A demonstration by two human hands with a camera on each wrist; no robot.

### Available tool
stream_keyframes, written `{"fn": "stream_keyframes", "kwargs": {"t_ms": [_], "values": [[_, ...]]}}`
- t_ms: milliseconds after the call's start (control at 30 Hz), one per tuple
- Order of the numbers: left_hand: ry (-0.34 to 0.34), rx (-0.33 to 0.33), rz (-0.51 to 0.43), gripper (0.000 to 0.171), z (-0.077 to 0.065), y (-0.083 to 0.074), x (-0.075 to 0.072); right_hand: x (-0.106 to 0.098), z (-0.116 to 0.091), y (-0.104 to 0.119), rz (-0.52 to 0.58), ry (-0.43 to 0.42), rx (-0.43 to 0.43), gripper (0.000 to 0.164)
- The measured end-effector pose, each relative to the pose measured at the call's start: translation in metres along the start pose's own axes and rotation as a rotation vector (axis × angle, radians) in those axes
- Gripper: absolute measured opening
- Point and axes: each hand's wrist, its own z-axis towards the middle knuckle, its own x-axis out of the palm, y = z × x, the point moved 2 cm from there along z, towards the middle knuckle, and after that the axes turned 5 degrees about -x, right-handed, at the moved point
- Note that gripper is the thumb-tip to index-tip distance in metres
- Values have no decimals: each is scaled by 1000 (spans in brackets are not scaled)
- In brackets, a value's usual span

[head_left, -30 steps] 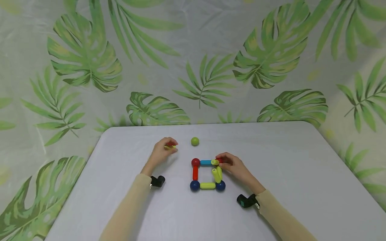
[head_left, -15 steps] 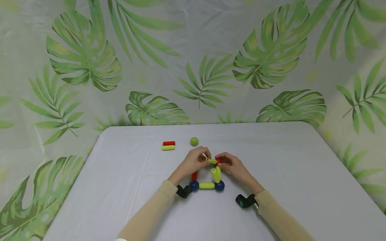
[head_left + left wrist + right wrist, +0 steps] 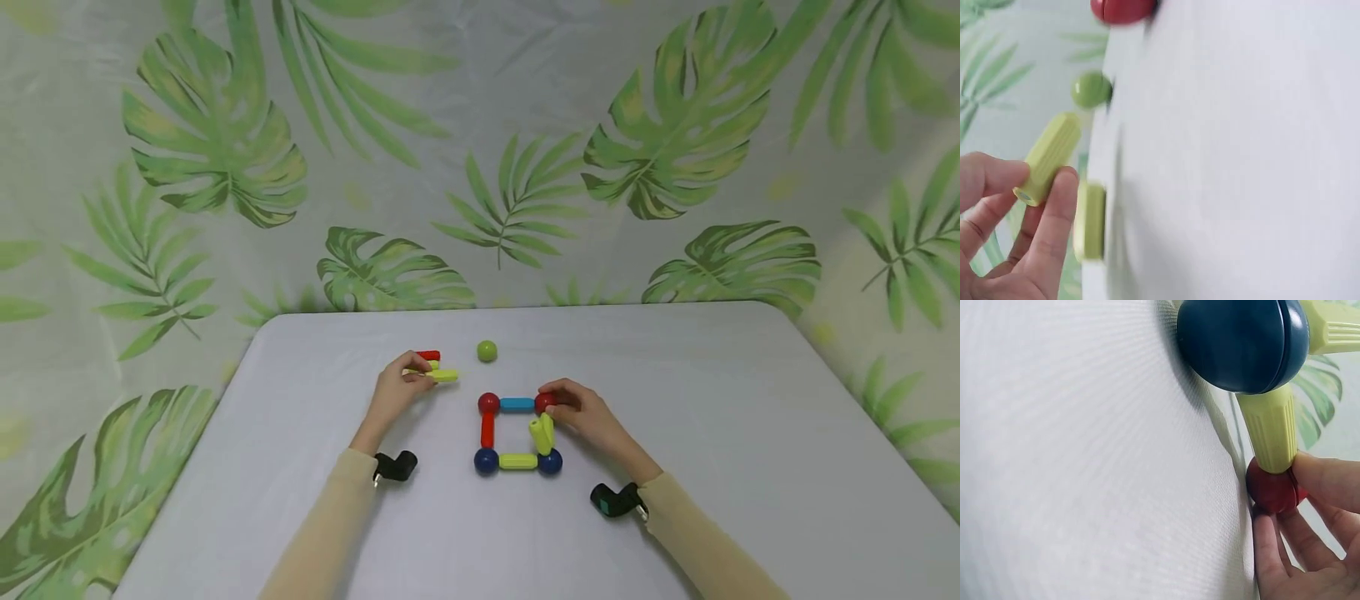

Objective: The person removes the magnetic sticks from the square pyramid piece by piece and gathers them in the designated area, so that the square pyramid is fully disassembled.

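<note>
My left hand point(image 3: 393, 392) pinches a yellow-green magnetic stick point(image 3: 1052, 156) between thumb and fingers, held up off the table at the left. Behind it lie a second yellow-green stick point(image 3: 1090, 222) and a red stick point(image 3: 429, 356), both partly covered by the hand. With thumb and fingers my right hand point(image 3: 587, 414) grips the red ball point(image 3: 1274, 487) at the far right corner of a square of balls and sticks. A yellow-green stick point(image 3: 1270, 431) joins that ball to a dark blue ball point(image 3: 1235, 344), from which another yellow-green stick point(image 3: 537, 435) rises.
The square's other parts are a red ball point(image 3: 488, 404), a blue stick point(image 3: 517, 405), a red stick point(image 3: 487, 431), a dark blue ball point(image 3: 486, 461) and a yellow-green stick point(image 3: 517, 462). A light green ball point(image 3: 487, 351) sits behind it on the white table point(image 3: 675, 375).
The left hand went from the loose sticks to the far right red ball, took the yellow-green stick standing there, and moved back left with it. The right hand has stayed on the ball.
</note>
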Motion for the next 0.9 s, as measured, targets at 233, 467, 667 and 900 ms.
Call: {"fn": "stream_keyframes", "kwargs": {"t_ms": [233, 467, 667, 900], "values": [[-96, -93, 170, 11, 16, 19, -24, 1, 0, 1, 14, -8, 3, 29], [-108, -68, 241, 7, 27, 20, -28, 3, 1, 0, 20, -10, -2, 30], [-97, 21, 244, 11, 22, 11, -23, 2, 1, -1, 23, -4, -8, 30], [397, 317, 112, 22, -16, -25, 34, 0, 0, -1, 33, -7, -1, 30]]}}
